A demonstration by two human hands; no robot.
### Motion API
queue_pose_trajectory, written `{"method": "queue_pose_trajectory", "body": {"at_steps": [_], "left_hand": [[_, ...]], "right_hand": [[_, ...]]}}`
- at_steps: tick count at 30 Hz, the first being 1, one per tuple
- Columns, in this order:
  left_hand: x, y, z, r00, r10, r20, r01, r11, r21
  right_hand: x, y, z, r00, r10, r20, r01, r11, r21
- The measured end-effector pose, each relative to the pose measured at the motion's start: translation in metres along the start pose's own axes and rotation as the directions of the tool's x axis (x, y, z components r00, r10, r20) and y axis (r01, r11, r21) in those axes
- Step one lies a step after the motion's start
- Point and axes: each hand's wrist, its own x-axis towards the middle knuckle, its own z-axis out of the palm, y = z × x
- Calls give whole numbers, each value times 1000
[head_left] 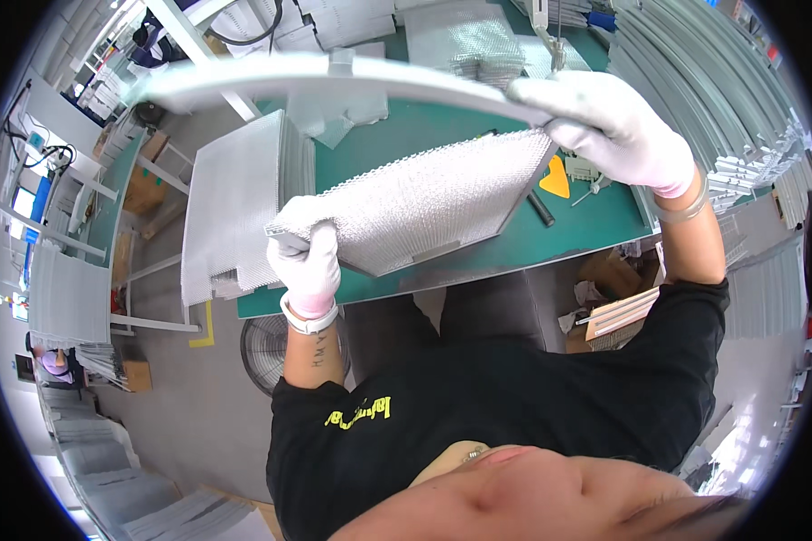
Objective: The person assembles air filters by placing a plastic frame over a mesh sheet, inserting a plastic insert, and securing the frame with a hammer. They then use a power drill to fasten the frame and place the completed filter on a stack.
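My left hand (307, 257), in a white glove, is closed around the left edge of a silvery mesh panel (438, 203). The panel is tilted up above the green worktable (406, 131), its lower edge toward me. With thumb and fingers my right hand (618, 126), also gloved, grips the right end of a long pale frame strip (406, 83) at the panel's far right corner. The strip stretches left over the table beyond the panel, its left end blurred. Whether the strip touches the panel's edge along its length, I cannot tell.
A stack of mesh sheets (230, 203) stands at the table's left. A yellow flat tool (556, 178) and a dark rod (541, 209) lie near the right hand. Many long strips (704, 72) are piled at the far right. A round fan (263, 356) stands below the table.
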Motion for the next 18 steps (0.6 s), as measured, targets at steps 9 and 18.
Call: {"method": "queue_pose_trajectory", "body": {"at_steps": [9, 18], "left_hand": [[12, 47, -6, 949, -224, 223, 154, 944, 292], [12, 36, 14, 998, 27, 63, -28, 1000, 5]], "right_hand": [[26, -16, 19, 982, -12, 188, 5, 999, 36], [66, -27, 33, 977, -101, 186, 80, 990, 118]]}}
